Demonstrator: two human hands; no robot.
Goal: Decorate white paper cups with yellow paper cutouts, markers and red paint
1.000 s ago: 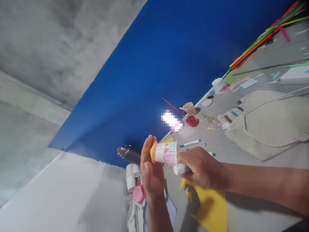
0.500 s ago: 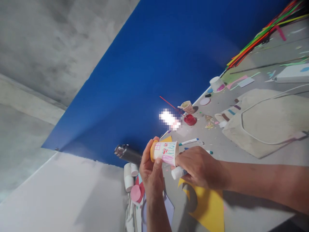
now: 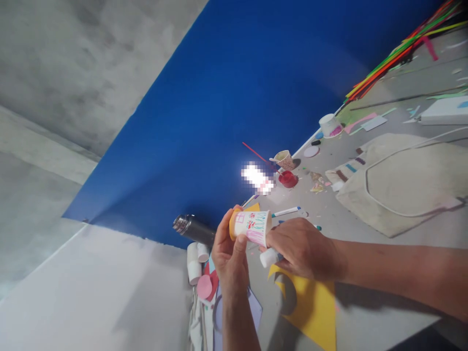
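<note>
A paper cup (image 3: pixel 252 227) lies on its side in the air, drawn on with pink, red and teal lines. A yellow-orange round piece (image 3: pixel 231 224) covers its left end. My left hand (image 3: pixel 229 251) is wrapped around that end, thumb below and fingers behind. My right hand (image 3: pixel 300 248) is closed at the cup's open rim, its fingertips partly hidden there. It also grips a glue stick (image 3: pixel 269 257), whose white end sticks out under the fingers. Below lies a yellow sheet (image 3: pixel 313 307) with a curved cut-out.
A dark bottle (image 3: pixel 193 230) stands beyond my left hand, with white cups (image 3: pixel 193 263) and a pink disc (image 3: pixel 204 287) nearby. Markers (image 3: pixel 287 212), a red lid-like dish (image 3: pixel 288 179), a patterned cup (image 3: pixel 283 159) and a canvas bag (image 3: pixel 387 185) lie farther back along the blue wall.
Both hands keep their hold on the cup and the glue stick. The view has shifted very slightly; the cup appears a little higher and turned a touch.
</note>
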